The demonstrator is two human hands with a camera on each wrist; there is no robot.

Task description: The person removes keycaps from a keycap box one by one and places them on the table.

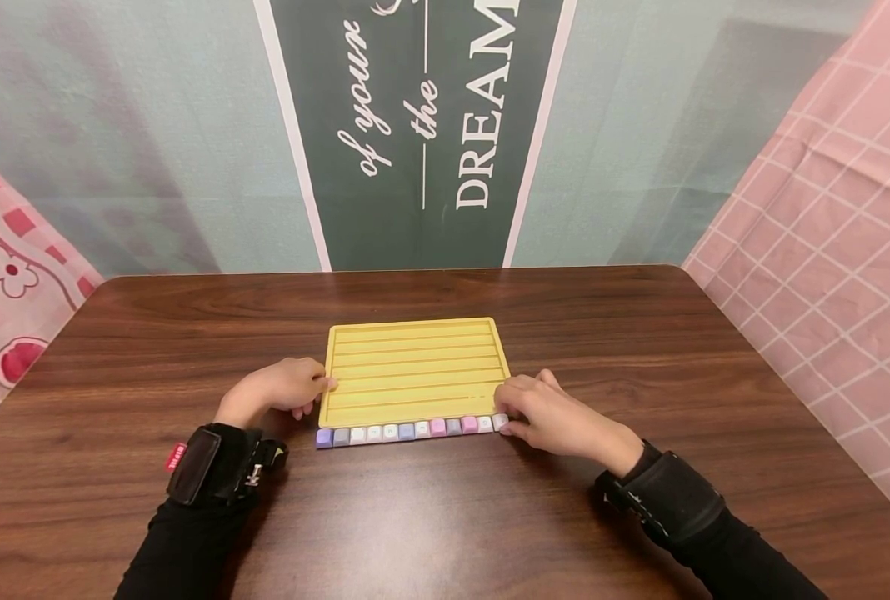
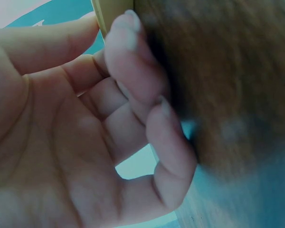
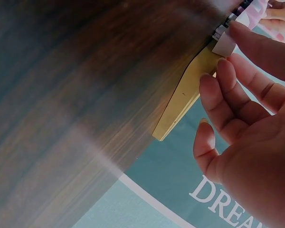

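A yellow ridged tray [image 1: 415,364] lies on the table with long parallel channels across it. Along its near edge runs a row of several keycaps [image 1: 437,427] in white, grey, pink, blue and purple. My left hand [image 1: 287,387] grips the tray's left side, the thumb over the rim; in the left wrist view its other fingers [image 2: 135,61] curl beside the yellow edge. At the row's right end, my right hand [image 1: 550,414] pinches a pale keycap [image 3: 224,45] between thumb and forefinger, close to the tray's near right corner.
The dark wooden table [image 1: 445,517] carries the tray near its middle. Behind its far edge hangs a green cloth with lettering [image 1: 422,133]. A pink checked cloth [image 1: 842,250] borders the right side, and a pink patterned cloth [image 1: 17,292] the left.
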